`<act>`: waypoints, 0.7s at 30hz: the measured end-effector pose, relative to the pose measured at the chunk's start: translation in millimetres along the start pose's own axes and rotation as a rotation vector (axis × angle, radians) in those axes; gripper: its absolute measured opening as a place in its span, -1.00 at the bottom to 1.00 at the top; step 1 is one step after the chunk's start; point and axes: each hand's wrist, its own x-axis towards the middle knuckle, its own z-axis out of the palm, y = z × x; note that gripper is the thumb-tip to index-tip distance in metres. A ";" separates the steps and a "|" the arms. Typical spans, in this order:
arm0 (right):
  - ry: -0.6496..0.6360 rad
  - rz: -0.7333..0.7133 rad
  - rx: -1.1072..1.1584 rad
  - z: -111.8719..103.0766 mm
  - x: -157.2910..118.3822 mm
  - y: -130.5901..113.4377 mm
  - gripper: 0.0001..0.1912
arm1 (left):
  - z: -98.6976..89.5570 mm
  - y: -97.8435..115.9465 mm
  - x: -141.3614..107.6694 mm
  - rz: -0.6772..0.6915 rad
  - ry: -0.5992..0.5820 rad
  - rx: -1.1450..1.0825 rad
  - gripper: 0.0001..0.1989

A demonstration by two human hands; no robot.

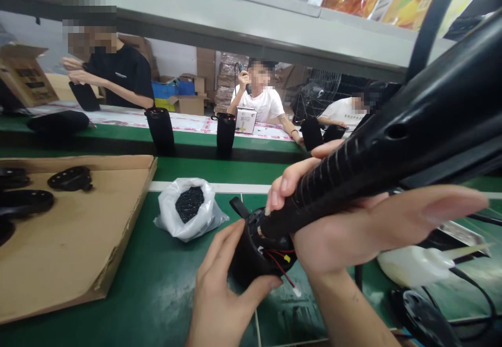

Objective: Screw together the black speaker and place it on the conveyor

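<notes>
My right hand (pixel 353 221) is wrapped around a large black power screwdriver (pixel 392 148) that slants down to the left, its ribbed nose pressed into the open end of a black cylindrical housing (pixel 251 255). My left hand (pixel 221 289) grips that housing from the front and below, on the green belt. Red wires with a small white plug (pixel 288 279) hang out of the housing's open end, beside a yellow part.
A white plastic bag of small black screws (pixel 190 208) lies left of the housing. A cardboard sheet (pixel 78 242) with black round parts (pixel 70 178) covers the left. Upright black housings (pixel 160 130) stand on the far belt, where other people work. A white bottle (pixel 411 266) lies right.
</notes>
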 end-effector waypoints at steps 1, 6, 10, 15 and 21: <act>0.001 -0.014 0.001 0.2 0.4 1.0 -0.09 | -0.4 -0.4 -0.3 -0.002 -0.008 -0.013 -0.35; -0.045 -0.046 -0.026 -2.2 0.7 9.8 -0.21 | -6.2 -1.3 1.0 -0.046 -0.094 -0.168 -0.37; -0.204 -0.112 0.002 -10.0 0.2 23.7 -0.24 | -10.2 1.7 8.8 -0.163 -0.117 -0.359 -0.46; -0.426 -0.167 -0.005 -16.5 4.3 39.1 -0.30 | -10.4 4.6 23.3 -0.302 -0.161 -0.602 -0.46; -0.479 -0.129 -0.017 -19.7 4.7 41.6 -0.30 | -15.9 3.3 31.8 -0.346 -0.273 -0.535 -0.33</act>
